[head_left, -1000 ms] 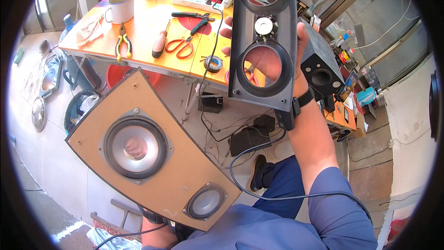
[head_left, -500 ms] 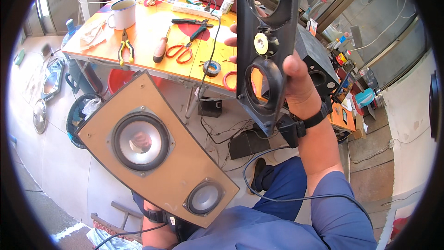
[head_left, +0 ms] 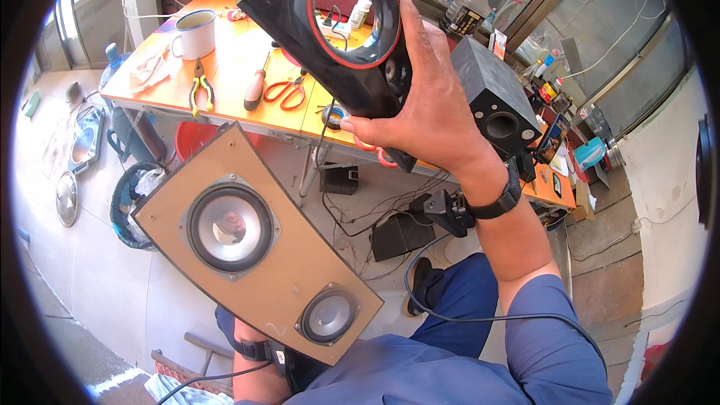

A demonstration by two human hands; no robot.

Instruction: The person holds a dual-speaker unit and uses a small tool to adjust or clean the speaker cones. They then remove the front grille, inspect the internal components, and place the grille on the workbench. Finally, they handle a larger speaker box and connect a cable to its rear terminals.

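My right hand (head_left: pixel 435 116) is closed around a glossy black speaker front panel (head_left: pixel 360 90), held tilted above the table. A red ring rims its large round opening, and the table shows through it. Thumb and fingers grip opposite edges of the panel. Below and to the left, a tan wooden speaker box (head_left: pixel 289 270) rests slanted in front of my body. One large speaker cone (head_left: pixel 230 227) and one smaller cone (head_left: pixel 328 317) are set in its face. My left forearm (head_left: pixel 259 382) reaches up beneath the box, which hides my left hand and its fingers.
On the orange table (head_left: pixel 225 124) lie yellow-handled pliers (head_left: pixel 201 90), a screwdriver (head_left: pixel 256 88), red-handled scissors (head_left: pixel 286 94) and a white mug (head_left: pixel 196 34). A grey-black speaker cabinet (head_left: pixel 495 90) stands at the right. Cables and a lined waste bin (head_left: pixel 135 202) are on the floor.
My right hand has turned the panel over and tilted it left, from its dull back to its glossy red-ringed front. The wooden speaker box has shifted slightly.
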